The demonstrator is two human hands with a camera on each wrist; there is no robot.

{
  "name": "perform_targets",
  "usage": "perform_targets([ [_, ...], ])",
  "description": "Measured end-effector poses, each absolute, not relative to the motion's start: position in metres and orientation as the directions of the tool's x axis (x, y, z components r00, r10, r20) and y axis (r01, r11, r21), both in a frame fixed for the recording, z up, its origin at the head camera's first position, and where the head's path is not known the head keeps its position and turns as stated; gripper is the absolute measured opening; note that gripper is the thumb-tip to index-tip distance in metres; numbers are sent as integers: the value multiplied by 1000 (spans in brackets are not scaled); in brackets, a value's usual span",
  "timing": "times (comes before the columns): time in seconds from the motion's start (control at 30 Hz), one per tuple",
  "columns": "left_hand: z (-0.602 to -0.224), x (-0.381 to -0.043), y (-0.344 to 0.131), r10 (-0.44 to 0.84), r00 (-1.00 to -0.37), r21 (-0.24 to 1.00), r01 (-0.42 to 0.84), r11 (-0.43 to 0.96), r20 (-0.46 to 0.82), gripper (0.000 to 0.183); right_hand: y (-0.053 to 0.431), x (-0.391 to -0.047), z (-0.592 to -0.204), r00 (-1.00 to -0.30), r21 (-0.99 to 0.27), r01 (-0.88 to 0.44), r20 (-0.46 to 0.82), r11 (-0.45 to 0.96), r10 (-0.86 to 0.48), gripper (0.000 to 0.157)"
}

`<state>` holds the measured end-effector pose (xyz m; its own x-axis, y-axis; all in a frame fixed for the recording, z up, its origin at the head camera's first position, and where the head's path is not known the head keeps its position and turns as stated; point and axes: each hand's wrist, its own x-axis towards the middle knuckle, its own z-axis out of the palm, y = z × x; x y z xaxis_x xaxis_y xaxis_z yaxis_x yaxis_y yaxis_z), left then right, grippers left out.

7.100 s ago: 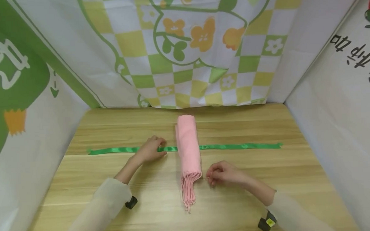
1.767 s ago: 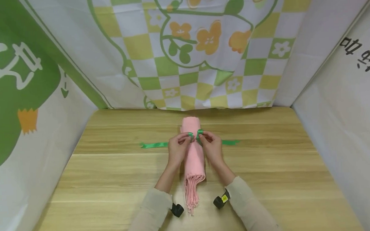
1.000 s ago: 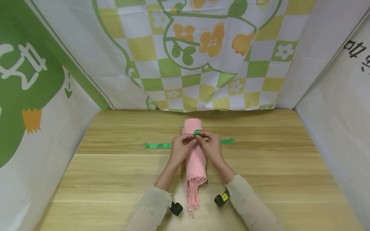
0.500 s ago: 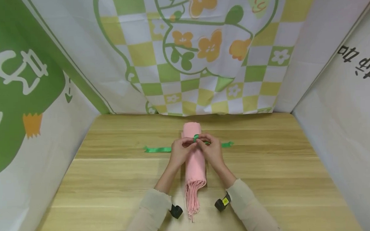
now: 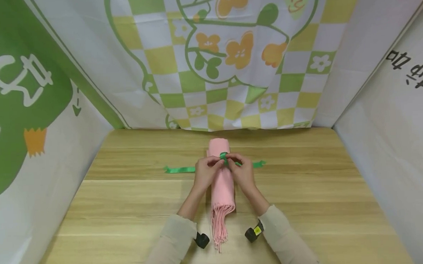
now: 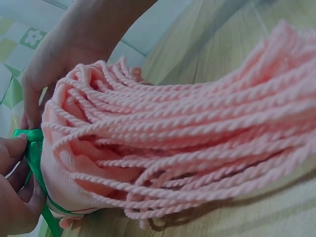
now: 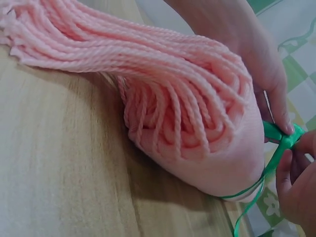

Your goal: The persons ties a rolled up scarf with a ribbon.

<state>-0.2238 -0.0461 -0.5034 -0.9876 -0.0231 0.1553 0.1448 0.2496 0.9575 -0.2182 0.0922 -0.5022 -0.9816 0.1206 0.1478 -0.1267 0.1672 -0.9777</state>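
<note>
A rolled pink scarf (image 5: 222, 188) lies lengthwise on the wooden table, its twisted fringe (image 7: 182, 74) toward the person. Around it runs a green satin ribbon (image 7: 276, 158), crossed or looped on top, with tails stretching out to both sides. My left hand (image 5: 206, 174) pinches the ribbon from the left, thumb against the green loop in the left wrist view. From the right, my right hand (image 5: 242, 171) pinches it between thumb and fingers. Both hands meet above the scarf's upper half, and the fingers partly hide how the ribbon is crossed.
The wooden table (image 5: 137, 212) is bounded by white printed panels left and right. A checkered floral cloth (image 5: 227, 85) hangs at its back edge. Small black cameras are strapped at both wrists.
Earlier the ribbon lay flat beneath the scarf, hands apart. Both hands have since brought it up around the scarf and come together on top. In the last half second the fingers shift only slightly.
</note>
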Motion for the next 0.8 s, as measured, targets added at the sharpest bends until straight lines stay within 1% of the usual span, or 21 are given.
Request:
perform_targets([
  [0.1,-503,-224,-46,-17,-987,961,149,232,157,13,95,-219,-506,-987,-987,-77,95,141,127,16],
  [0.2,-503,-224,-45,-15,-989,968,142,207,148,14,96,-220,-507,-995,-994,-15,25,109,97,17],
  [0.37,-504,-225,-45,-15,-991,977,129,170,134,15,97,-222,-504,-995,-990,96,-93,103,37,24],
  [0.53,-504,-226,-44,-10,-991,976,131,173,135,16,97,-224,-500,-984,-981,178,-177,76,21,28],
  [0.57,-499,-224,-44,-6,-991,976,132,175,136,16,97,-224,-499,-982,-980,189,-188,61,19,28],
  [0.7,-499,-224,-44,3,-992,978,124,168,125,18,94,-226,-496,-969,-969,241,-243,-48,36,26],
  [0.8,-504,-227,-45,-6,-993,984,116,137,118,17,91,-228,-495,-960,-948,267,-278,-172,41,16],
])
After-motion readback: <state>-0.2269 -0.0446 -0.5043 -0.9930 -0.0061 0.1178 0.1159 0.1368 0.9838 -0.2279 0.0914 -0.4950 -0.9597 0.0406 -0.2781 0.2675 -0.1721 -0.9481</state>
